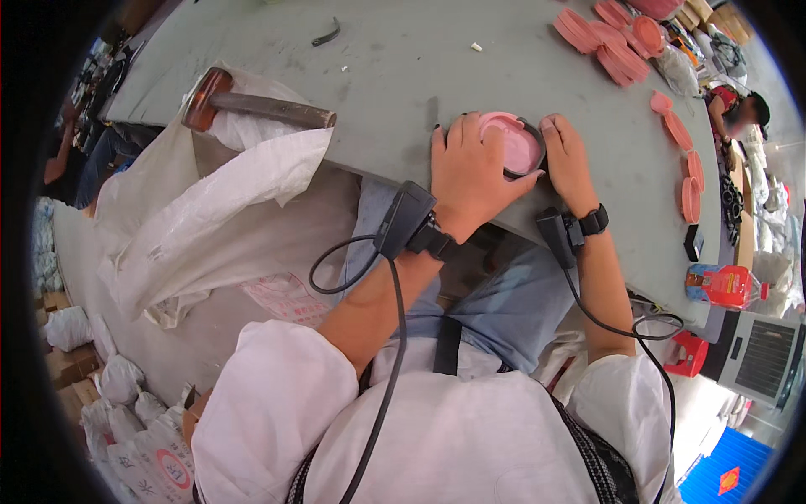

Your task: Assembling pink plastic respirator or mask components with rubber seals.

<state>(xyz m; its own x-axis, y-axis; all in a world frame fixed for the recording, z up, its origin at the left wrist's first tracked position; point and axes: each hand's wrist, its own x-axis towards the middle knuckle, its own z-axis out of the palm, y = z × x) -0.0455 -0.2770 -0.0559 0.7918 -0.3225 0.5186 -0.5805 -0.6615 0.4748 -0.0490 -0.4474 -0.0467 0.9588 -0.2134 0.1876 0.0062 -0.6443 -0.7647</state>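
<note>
Sitting clasped in the left grip point(467, 178), the pink dish point(521, 151) adjoins the right grip point(572, 166), hold unclear.

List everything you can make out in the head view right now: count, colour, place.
Table: one, grey-green, ahead
Round piece: one, pink with dark rim, between the hands
Loose pieces: several, pink, table's far right and right edge
Hammer: one, brown, on the sack
Sack: one, white, table's left
Curved strip: one, black, table's far side
Bottle: one, mostly red, near right corner
Vented unit: one, grey and black, right
Panel: one, blue, lower right
Bags: several, mostly white, floor left
Co-workers: two, dark and red clothing, far left and right
Wrist devices: two, black, one per wrist
Left hand: one, bare, on the round piece
Right hand: one, bare, at its right side
</note>
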